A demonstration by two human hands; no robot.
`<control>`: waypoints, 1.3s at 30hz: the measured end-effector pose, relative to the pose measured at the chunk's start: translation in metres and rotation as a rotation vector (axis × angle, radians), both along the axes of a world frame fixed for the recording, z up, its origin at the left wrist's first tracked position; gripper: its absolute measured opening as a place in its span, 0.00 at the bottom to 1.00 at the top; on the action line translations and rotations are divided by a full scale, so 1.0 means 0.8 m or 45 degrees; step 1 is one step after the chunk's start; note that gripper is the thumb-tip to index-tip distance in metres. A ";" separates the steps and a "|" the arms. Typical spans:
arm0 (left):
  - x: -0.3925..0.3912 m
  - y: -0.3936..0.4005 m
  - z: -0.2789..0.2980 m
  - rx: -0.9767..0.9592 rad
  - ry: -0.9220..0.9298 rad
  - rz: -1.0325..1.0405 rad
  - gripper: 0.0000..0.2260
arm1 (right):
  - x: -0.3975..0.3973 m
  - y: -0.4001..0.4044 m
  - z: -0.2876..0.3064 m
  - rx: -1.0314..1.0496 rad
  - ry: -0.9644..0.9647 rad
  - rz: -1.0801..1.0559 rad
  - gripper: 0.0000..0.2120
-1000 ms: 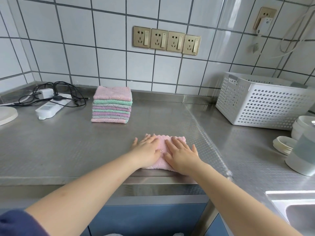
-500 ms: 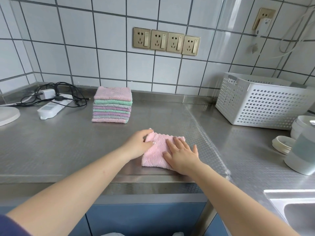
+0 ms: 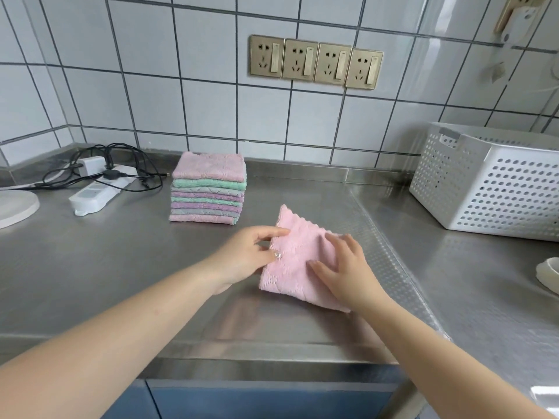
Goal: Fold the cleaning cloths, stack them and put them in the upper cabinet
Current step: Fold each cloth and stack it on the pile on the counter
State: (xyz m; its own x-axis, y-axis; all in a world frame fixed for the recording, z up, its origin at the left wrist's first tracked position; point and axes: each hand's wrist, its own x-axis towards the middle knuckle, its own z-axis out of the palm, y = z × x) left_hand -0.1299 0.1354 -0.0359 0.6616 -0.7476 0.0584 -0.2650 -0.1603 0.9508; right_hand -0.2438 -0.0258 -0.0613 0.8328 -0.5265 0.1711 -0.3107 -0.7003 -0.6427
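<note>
1. The pink cloth is now turned at an angle on the steel table; a second ago it was lying straight under two flat hands.
2. The left hand has moved from the top of the cloth to its left edge, and its fingers now pinch that edge.
3. The right hand stays on the cloth, with fingers spread and pressing flat, not grasping.
4. The cloth looks already folded into a small square, near the front edge of the table.
5. I judge that the folding of this piece is finished and it is ready to go on the stack of folded cloths, which stands behind it, nearer the wall.
6. The upper cabinet is not in view.
</note>
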 end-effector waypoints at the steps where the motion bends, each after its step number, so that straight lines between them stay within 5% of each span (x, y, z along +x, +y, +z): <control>1: 0.006 -0.003 0.002 -0.037 -0.010 0.014 0.19 | 0.007 -0.005 0.005 0.124 -0.078 -0.010 0.30; 6: 0.048 -0.019 0.018 -0.183 0.021 0.057 0.20 | 0.050 -0.033 0.018 0.904 -0.330 0.023 0.28; 9: 0.084 -0.029 0.031 -0.180 0.025 0.098 0.19 | 0.085 -0.051 0.022 1.058 -0.357 0.077 0.24; 14: 0.157 -0.042 0.061 -0.153 0.028 0.164 0.17 | 0.160 -0.081 0.052 1.099 -0.411 0.155 0.14; 24: 0.274 0.000 0.129 0.052 0.072 0.361 0.18 | 0.301 -0.045 0.114 1.199 -0.240 0.190 0.25; 28: 0.300 0.018 0.138 0.202 0.033 0.501 0.16 | 0.341 -0.022 0.119 1.199 -0.083 0.189 0.21; 39: 0.314 0.044 0.133 0.310 0.133 0.541 0.16 | 0.346 0.006 0.147 0.862 0.202 0.176 0.21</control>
State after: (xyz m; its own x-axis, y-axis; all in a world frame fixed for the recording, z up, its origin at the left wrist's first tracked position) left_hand 0.1215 0.1707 0.0706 0.9035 -0.3945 -0.1675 -0.0331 -0.4540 0.8904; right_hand 0.0332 -0.0207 0.0561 0.8874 -0.3621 -0.2853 -0.3737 -0.2026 -0.9052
